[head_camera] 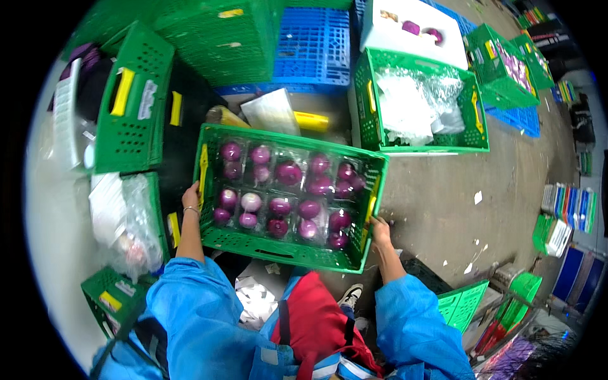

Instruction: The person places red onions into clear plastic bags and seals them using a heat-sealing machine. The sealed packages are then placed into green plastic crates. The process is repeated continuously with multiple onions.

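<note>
Between my two hands is a green perforated plastic crate with yellow handles at its short ends. My left hand grips the left end at the yellow handle. At the opposite end, my right hand has hold of the right handle. Inside lie two rows of clear plastic packs of red onions, most showing two onions each. The crate tilts slightly, its right end lower in the picture. My fingertips are partly hidden by the crate walls.
Another green crate with plastic bags stands at the upper right, by a white box. Green crates are stacked at left. Blue pallets lie ahead. Paper scraps litter the concrete floor. A black-and-white shoe shows below.
</note>
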### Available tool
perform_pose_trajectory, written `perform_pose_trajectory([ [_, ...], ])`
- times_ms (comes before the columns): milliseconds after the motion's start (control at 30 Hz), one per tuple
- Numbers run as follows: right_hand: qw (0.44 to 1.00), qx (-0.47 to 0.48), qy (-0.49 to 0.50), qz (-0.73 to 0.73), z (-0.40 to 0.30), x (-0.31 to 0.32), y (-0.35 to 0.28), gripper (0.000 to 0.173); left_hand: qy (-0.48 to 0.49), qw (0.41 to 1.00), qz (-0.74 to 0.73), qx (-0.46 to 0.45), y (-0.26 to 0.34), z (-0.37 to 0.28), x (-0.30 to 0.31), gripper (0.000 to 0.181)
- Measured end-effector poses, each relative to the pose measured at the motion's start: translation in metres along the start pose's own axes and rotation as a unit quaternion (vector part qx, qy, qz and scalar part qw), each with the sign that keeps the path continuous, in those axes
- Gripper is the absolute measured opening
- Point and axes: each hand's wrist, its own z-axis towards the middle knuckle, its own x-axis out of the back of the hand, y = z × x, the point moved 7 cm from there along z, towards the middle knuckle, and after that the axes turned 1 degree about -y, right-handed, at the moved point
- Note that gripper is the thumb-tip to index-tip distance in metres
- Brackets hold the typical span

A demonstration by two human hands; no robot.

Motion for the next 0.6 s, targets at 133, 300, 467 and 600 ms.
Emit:
perform_pose_trajectory([
  [133, 0.999, -0.031, 0.016, -0.038, 0.049, -0.03, 0.037, 0.029, 0.001, 0.999, 0.018, 0.037, -0.043, 0.038, -0.002, 0.022],
  [300, 0.989, 0.065, 0.019, -0.129, 0.033, -0.063, 0.034, 0.029, 0.029, 0.982, 0.181, 0.039, -0.075, 0.062, 0.034, 0.05],
  [467, 0.955, 0.144, 0.077, -0.248, -0.018, -0.021, 0.046, 0.041, 0.087, 0.857, 0.448, -0.238, 0.067, -0.075, -0.086, 0.047],
  [600, 0.985, 0.076, -0.104, -0.112, -0.121, 0.056, 0.048, 0.03, -0.308, 0.887, 0.199, -0.281, 0.011, -0.116, -0.218, 0.024],
])
